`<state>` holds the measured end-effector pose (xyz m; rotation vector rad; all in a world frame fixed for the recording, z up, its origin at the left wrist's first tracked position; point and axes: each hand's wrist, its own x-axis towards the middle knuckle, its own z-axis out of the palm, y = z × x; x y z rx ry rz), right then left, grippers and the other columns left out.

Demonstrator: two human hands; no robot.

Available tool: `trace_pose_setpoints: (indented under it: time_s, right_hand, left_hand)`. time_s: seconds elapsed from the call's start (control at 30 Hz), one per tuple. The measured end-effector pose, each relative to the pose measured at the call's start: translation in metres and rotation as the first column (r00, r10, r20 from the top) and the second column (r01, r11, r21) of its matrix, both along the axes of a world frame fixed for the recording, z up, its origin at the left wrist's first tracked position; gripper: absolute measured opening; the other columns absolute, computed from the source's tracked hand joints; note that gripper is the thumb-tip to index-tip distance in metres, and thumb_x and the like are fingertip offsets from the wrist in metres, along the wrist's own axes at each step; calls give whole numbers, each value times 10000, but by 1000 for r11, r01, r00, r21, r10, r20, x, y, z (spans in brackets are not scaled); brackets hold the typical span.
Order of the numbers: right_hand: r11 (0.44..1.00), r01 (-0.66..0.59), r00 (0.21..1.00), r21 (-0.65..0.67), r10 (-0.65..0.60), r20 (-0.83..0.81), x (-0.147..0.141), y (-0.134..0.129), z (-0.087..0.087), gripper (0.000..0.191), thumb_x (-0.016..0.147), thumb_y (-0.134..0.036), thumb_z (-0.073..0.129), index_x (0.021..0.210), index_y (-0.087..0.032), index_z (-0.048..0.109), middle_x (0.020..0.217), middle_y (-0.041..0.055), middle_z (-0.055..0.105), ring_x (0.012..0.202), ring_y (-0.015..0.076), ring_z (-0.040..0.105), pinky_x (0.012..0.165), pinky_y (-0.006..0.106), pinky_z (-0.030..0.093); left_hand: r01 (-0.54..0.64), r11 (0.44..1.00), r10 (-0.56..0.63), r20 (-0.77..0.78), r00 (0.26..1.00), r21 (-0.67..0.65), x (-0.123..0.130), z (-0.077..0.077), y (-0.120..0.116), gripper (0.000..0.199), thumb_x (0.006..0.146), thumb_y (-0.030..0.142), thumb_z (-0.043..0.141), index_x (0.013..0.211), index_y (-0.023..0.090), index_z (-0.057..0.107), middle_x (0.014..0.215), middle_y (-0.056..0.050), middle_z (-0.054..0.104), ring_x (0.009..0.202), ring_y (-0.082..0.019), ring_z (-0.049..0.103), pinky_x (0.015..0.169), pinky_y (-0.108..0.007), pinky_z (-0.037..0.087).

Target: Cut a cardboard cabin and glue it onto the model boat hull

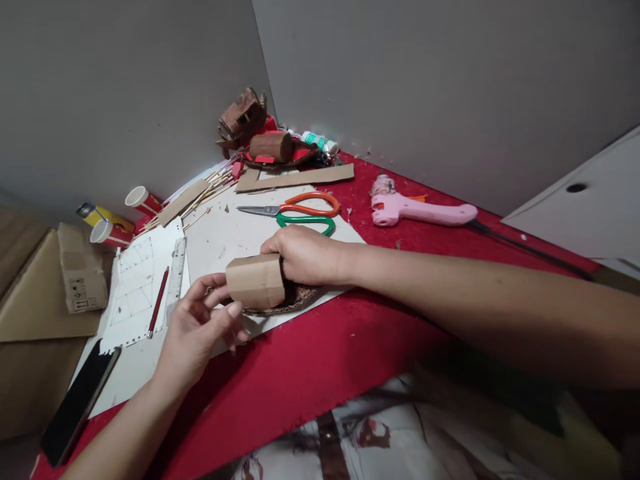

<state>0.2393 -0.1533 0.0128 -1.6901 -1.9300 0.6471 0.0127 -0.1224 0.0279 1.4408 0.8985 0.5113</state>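
Note:
A bent piece of tan cardboard (pixel 255 283), shaped like a short faceted tube, sits on a dark, rough-edged corrugated base (pixel 295 305). My right hand (pixel 313 257) grips it from the right, its fingertips hidden inside or behind the tube. At the left end, my left hand (pixel 205 317) holds the same cardboard model between thumb and fingers, the thumb at its lower front edge. Just beyond my right hand lie scissors (pixel 295 208) with one orange and one green handle, their blades pointing left.
A pink glue gun (pixel 425 210) lies at right, its cable trailing. Brown models (pixel 270 147), a cardboard strip (pixel 300 178) and wooden sticks (pixel 213 183) are at the back. Left are paper cups (pixel 143 200), a red pencil (pixel 159 301), a ruler (pixel 176 270), a phone (pixel 80 403) and boxes (pixel 83 270).

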Motion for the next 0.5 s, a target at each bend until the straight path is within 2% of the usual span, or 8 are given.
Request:
trace_pose_setpoints:
  time_s: [0.1,0.2,0.27,0.37,0.43,0.5]
  right_hand:
    - [1000,-9,999,6,8,36,1,-2,2,252,694,21,570,787,-156,725,714,37,677,661,151,543,560,249,298]
    - [998,-57,997,21,56,47,7,-4,5,238,718,-10,594,843,-154,738,785,47,708,711,164,565,595,249,323]
    - [991,-121,992,63,119,46,14,-5,10,262,761,-49,625,977,-135,743,906,62,732,787,173,590,654,246,357]
    - [972,-184,983,146,180,36,25,-7,18,416,784,-50,647,1198,-75,683,1041,84,730,863,166,602,716,234,382]
    - [966,-190,982,172,185,44,29,-10,22,380,792,-42,637,1166,-63,701,999,72,731,834,153,596,704,232,380]
    - [962,-192,981,195,181,69,30,-12,24,272,804,-51,623,1047,-84,741,941,64,729,809,155,588,691,249,373]
  left_hand:
    - [39,998,-38,17,999,-39,7,-6,-2,289,834,235,755,1044,237,558,711,48,688,462,-105,639,397,-168,482]
    - [54,998,-54,18,998,-28,8,-8,3,245,846,217,742,1009,233,561,647,63,670,434,-90,617,406,-158,483]
    - [50,999,-50,6,999,-9,8,-8,6,251,836,215,752,1000,233,563,647,62,674,424,-91,611,407,-164,485]
    - [35,999,-35,-22,999,9,8,-9,9,290,810,234,774,1005,235,560,648,57,678,410,-102,604,392,-177,480]
    - [12,1000,-11,-39,999,27,9,-9,9,323,787,246,792,1010,231,560,640,54,675,397,-107,591,382,-184,472]
    - [-12,998,14,-46,999,56,11,-8,8,341,762,243,810,1004,219,571,634,50,674,391,-107,580,382,-185,466]
